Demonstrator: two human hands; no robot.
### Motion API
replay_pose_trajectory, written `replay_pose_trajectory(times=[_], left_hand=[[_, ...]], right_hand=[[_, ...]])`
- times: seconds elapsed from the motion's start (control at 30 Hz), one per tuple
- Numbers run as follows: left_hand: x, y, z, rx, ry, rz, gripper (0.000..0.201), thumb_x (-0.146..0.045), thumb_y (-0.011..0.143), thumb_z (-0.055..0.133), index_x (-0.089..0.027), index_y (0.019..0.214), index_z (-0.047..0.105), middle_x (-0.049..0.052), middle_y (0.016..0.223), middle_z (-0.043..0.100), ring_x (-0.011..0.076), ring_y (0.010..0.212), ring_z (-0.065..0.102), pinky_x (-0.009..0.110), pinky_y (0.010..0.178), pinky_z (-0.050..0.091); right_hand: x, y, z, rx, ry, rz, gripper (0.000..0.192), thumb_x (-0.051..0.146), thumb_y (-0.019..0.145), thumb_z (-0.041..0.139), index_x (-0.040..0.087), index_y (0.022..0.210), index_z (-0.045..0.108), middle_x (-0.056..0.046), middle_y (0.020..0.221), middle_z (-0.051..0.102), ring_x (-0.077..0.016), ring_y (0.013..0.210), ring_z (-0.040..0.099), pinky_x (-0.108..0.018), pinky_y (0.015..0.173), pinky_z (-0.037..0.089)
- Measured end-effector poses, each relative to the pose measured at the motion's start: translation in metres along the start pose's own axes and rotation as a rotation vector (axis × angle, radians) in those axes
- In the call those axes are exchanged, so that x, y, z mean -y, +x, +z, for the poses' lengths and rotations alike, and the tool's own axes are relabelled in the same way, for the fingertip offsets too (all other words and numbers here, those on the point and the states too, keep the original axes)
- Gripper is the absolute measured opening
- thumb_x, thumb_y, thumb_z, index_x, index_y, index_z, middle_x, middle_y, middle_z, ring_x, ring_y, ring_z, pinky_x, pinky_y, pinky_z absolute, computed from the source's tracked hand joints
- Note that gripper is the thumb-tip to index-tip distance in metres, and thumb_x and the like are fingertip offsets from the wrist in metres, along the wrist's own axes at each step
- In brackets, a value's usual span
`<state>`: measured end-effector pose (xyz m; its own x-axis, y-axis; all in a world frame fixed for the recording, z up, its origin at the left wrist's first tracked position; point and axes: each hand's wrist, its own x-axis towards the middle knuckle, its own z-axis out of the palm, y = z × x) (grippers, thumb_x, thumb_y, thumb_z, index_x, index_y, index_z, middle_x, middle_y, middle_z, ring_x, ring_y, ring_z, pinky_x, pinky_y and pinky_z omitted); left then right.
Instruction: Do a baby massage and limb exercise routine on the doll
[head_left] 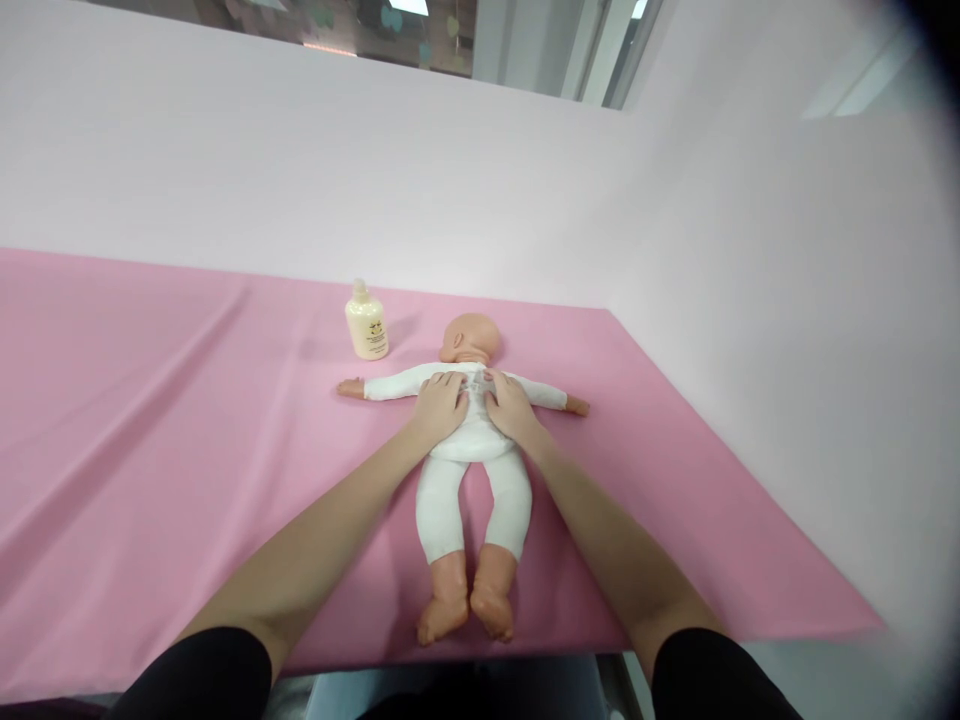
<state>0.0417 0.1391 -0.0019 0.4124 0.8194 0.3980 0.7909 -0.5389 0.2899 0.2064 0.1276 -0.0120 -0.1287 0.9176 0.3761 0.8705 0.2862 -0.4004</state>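
Note:
A baby doll (477, 438) with a white cloth body lies on its front, its bare head turned to the left and pointing away from me. Both its arms stretch out sideways, and its feet point towards me. My left hand (441, 405) rests flat on the left side of the doll's upper back, fingers extended. On the right side of the back lies my right hand (511, 404), also open, thumb towards the spine. Neither hand grips anything. A pale yellow pump-top bottle (367, 324) stands upright beyond the doll's left-hand arm.
Pink sheeting (187, 420) covers the table, with creases on the left. White walls (300, 170) rise behind and to the right. A window (420, 40) is set in the back wall. The table's front edge runs just below the doll's feet.

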Motion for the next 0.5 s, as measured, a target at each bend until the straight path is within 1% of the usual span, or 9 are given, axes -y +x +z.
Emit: replay_pose_trajectory(times=[0.07, 0.13, 0.4, 0.5], left_hand=[[0.0007, 0.0004, 0.0003, 0.005, -0.011, -0.006, 0.032, -0.024, 0.09, 0.043, -0.016, 0.118, 0.055, 0.009, 0.12, 0.062, 0.0248, 0.112, 0.051, 0.04, 0.096, 0.04], [0.0011, 0.0002, 0.0004, 0.002, -0.015, 0.001, 0.033, -0.024, 0.09, 0.042, -0.017, 0.12, 0.056, 0.008, 0.124, 0.06, 0.0244, 0.114, 0.05, 0.04, 0.097, 0.039], [0.0008, -0.0016, 0.0004, -0.005, -0.002, 0.006, 0.036, -0.026, 0.092, 0.039, -0.02, 0.121, 0.058, 0.007, 0.127, 0.058, 0.0241, 0.115, 0.049, 0.039, 0.099, 0.038], [0.0017, -0.0022, 0.0025, -0.013, 0.008, 0.004, 0.036, -0.026, 0.091, 0.039, -0.02, 0.122, 0.057, 0.008, 0.131, 0.054, 0.0251, 0.117, 0.047, 0.04, 0.1, 0.037]], right_hand=[[-0.0034, 0.0014, 0.0003, 0.004, 0.016, -0.021, 0.041, 0.012, 0.087, 0.04, 0.013, 0.127, 0.048, -0.01, 0.126, 0.06, -0.0207, 0.118, 0.051, -0.034, 0.105, 0.034], [-0.0054, 0.0019, 0.0007, 0.013, 0.02, -0.033, 0.041, 0.014, 0.088, 0.039, 0.014, 0.127, 0.049, -0.01, 0.126, 0.059, -0.0208, 0.119, 0.05, -0.035, 0.105, 0.033], [-0.0019, -0.0018, 0.0003, 0.032, -0.03, -0.003, 0.045, 0.018, 0.091, 0.036, 0.016, 0.134, 0.045, -0.01, 0.134, 0.052, -0.0223, 0.12, 0.047, -0.037, 0.106, 0.032], [-0.0002, -0.0022, -0.0004, 0.036, -0.04, 0.006, 0.046, 0.019, 0.091, 0.036, 0.016, 0.136, 0.045, -0.009, 0.135, 0.052, -0.0232, 0.12, 0.046, -0.037, 0.106, 0.032]])
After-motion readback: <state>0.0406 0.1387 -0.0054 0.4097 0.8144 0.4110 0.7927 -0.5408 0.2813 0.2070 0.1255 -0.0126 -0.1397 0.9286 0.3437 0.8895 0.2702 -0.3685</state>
